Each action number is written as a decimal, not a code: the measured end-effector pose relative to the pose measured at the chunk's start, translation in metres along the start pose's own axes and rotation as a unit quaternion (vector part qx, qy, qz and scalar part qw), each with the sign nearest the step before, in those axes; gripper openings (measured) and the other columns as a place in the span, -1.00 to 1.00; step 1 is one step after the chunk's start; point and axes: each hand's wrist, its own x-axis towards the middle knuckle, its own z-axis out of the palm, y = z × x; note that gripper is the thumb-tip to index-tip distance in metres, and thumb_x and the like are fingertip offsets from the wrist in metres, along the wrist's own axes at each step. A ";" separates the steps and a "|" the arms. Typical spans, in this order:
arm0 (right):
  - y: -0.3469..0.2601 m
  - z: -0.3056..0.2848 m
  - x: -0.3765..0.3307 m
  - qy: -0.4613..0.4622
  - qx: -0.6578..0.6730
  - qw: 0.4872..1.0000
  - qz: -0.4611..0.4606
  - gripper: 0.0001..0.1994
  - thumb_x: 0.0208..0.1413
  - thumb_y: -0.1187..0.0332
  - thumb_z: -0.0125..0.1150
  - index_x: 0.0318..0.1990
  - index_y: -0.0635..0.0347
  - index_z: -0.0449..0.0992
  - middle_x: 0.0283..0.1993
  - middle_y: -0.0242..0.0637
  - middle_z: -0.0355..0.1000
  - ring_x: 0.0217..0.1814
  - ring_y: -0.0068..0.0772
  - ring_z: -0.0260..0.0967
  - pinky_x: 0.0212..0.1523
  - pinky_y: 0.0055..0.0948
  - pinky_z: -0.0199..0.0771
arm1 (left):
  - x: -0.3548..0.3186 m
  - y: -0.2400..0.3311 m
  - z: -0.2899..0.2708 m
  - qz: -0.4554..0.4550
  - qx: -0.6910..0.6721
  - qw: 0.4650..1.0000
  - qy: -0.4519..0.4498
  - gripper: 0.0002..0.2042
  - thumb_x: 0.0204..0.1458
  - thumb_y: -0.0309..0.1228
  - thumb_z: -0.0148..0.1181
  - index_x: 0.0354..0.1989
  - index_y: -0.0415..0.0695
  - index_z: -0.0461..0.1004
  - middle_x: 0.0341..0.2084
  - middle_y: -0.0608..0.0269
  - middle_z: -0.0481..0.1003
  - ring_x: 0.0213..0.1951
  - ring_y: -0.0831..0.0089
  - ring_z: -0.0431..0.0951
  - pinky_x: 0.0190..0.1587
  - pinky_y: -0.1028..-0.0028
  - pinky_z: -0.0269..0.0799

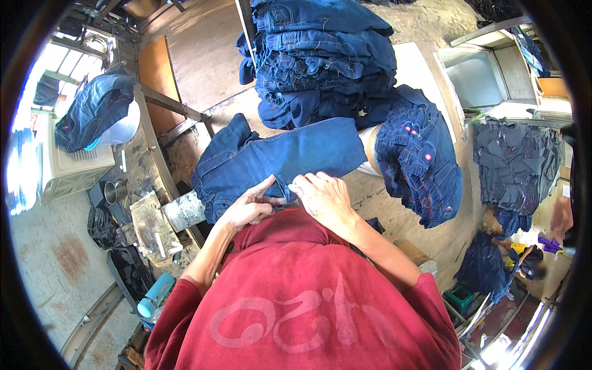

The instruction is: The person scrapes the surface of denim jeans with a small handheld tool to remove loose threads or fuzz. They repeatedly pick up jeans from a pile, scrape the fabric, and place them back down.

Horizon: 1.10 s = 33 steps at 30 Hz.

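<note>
A pair of blue jeans (302,151) lies across in front of me, one leg stretched out to the right. My left hand (251,206) is closed on a fold at the near edge of the jeans, forefinger reaching along the cloth. Close beside it my right hand (325,200) pinches the same edge; its fingertips meet a small raised fold. What lies under the curled fingers is hidden. A bundle of jeans (422,154) with small red tags hangs over a round support to the right of the stretched leg.
A tall stack of folded jeans (320,61) stands beyond the work, beside an upright metal bar (245,28). Dark grey garments (517,161) are piled at the right. A metal cup (115,192) and a turquoise bottle (156,294) are at the left. Another person (529,262) is at far right.
</note>
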 end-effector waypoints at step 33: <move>0.379 -0.550 -0.015 0.821 0.152 0.548 0.056 -0.68 0.18 0.37 0.65 -0.36 0.15 0.49 -0.37 -0.39 0.47 -0.35 -0.51 0.36 -0.34 -0.32 0.38 | 0.232 0.248 0.229 0.309 -0.225 0.923 -0.048 -0.56 0.29 -0.28 0.43 0.25 -0.19 0.49 0.12 0.10 0.64 0.10 0.18 0.69 0.21 0.16 0.66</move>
